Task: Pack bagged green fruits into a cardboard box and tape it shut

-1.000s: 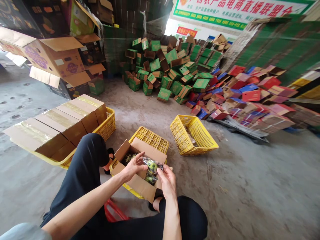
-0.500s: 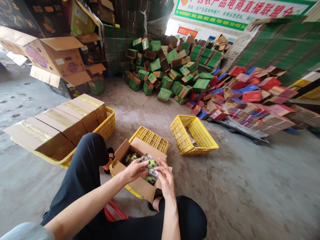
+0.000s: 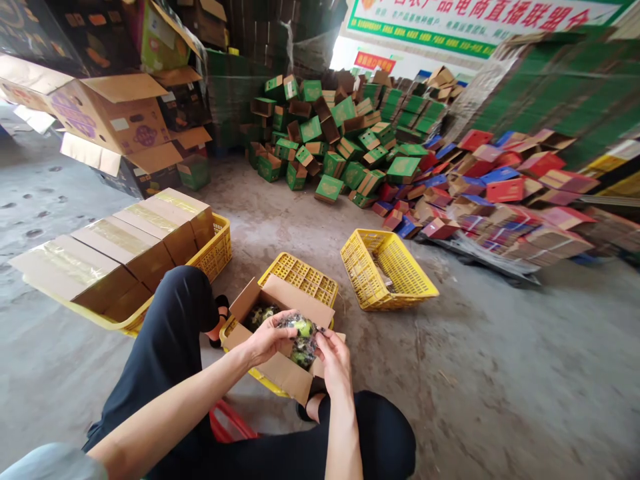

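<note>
Between my hands, above an open cardboard box [image 3: 285,375], is a green round fruit in a clear plastic bag with dark marks [image 3: 304,327]. My left hand [image 3: 271,340] grips the bag's left side, thumb on top. On the right, my right hand [image 3: 333,352] pinches the bag's edge between thumb and fingers. More wrapped green fruit [image 3: 301,359] lies inside the box below. The box rests on an upturned yellow crate [image 3: 300,279] between my legs. What kind of fruit it is, I cannot make out.
Taped cartons [image 3: 113,237] fill a long yellow crate [image 3: 220,247] at left. Another yellow crate [image 3: 365,280] stands tilted on the floor at right. Beyond are heaps of green boxes [image 3: 330,189] and red and blue boxes [image 3: 505,191]. Large open cartons [image 3: 110,113] are stacked back left.
My right hand's fingers have closed from a looser spread to a pinch on the bag's right edge. The bagged fruit has shifted slightly; my left hand keeps its hold.
</note>
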The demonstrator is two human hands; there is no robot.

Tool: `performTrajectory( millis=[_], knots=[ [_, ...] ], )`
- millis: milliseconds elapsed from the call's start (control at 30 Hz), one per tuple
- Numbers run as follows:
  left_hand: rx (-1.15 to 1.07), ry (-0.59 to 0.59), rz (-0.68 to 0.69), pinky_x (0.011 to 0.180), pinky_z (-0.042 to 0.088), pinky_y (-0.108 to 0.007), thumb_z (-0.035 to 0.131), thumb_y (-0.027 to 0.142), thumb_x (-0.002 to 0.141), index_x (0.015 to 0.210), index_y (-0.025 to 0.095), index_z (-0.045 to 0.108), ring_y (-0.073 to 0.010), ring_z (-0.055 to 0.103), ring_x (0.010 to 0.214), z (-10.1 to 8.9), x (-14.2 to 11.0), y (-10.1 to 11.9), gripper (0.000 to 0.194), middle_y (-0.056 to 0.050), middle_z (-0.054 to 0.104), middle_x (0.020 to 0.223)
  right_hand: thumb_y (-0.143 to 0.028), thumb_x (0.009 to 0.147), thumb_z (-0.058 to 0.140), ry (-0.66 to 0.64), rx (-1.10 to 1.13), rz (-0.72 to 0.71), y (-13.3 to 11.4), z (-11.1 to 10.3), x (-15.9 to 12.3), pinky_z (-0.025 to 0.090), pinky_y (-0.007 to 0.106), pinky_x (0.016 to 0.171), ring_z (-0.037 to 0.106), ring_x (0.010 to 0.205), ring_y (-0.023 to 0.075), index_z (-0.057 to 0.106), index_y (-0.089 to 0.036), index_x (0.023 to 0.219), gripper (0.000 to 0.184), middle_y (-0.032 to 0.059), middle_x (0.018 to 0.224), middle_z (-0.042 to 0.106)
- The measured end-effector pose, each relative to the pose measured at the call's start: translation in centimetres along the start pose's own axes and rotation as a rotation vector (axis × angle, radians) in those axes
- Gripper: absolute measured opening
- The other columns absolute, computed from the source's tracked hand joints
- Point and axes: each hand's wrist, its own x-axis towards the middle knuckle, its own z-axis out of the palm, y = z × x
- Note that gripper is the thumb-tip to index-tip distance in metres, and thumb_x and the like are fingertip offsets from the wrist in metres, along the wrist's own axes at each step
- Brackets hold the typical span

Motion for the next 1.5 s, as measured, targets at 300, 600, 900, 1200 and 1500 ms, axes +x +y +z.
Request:
performTrajectory(
  millis=[300, 600, 900, 1200, 1500],
  knots=[
    [-0.017, 0.113, -0.176, 0.090, 0.058, -0.034, 0.087, 0.004, 0.067, 0.142, 0.018, 0.052, -0.0241, 0.077, 0.096, -1.7, 0.4, 0.2, 0.084, -0.011, 0.075, 0.112, -0.054, 0.073, 0.085, 0.154, -0.088, -0.142, 0.8, -1.2, 0.9, 0.058, 0.040, 0.086, 0.074, 0.093, 0.0278, 0.081, -0.024, 0.096, 0.038, 0.0061, 0.099, 0.081],
    [-0.030, 0.135, -0.268, 0.084, 0.060, -0.035, 0.086, 0.039, 0.081, 0.112, 0.016, 0.066, -0.0247, 0.077, 0.088, -1.5, 0.8, 0.3, 0.044, -0.010, 0.075, 0.100, -0.051, 0.078, 0.083, -0.060, -0.192, -0.192, -0.8, -0.3, -0.1, 0.053, 0.047, 0.108, 0.069, 0.119, 0.0326, 0.083, -0.027, 0.090, 0.027, 0.0083, 0.118, 0.079],
    [-0.024, 0.105, -0.109, 0.079, 0.057, -0.031, 0.091, 0.013, 0.069, 0.126, 0.023, 0.064, -0.0169, 0.072, 0.082, -1.4, 0.5, 0.7, 0.064, -0.004, 0.073, 0.110, -0.056, 0.084, 0.077, -0.018, -0.069, -0.089, -0.3, -0.4, 0.2, 0.053, 0.048, 0.109, 0.056, 0.140, 0.0322, 0.077, -0.032, 0.122, 0.045, 0.0071, 0.147, 0.065],
    [0.094, -0.018, -0.018, 0.083, 0.051, -0.026, 0.088, 0.007, 0.057, 0.128, 0.018, 0.068, -0.0155, 0.068, 0.091, -1.9, 0.8, 0.1, 0.074, -0.009, 0.071, 0.119, -0.054, 0.071, 0.087, -0.008, -0.045, -0.034, 0.8, -0.2, 0.8, 0.060, 0.039, 0.081, 0.075, 0.096, 0.0291, 0.077, -0.025, 0.106, 0.046, 0.0066, 0.104, 0.081],
    [0.673, 0.230, 0.175, 0.085, 0.051, -0.030, 0.075, 0.023, 0.073, 0.129, 0.018, 0.068, -0.0244, 0.066, 0.106, -6.3, 3.3, 1.2, 0.057, -0.014, 0.068, 0.130, -0.040, 0.085, 0.068, 0.210, -0.600, -0.387, 0.4, -2.2, 0.9, 0.054, 0.042, 0.085, 0.069, 0.084, 0.0282, 0.075, -0.026, 0.093, 0.017, 0.0077, 0.092, 0.076]
  ],
)
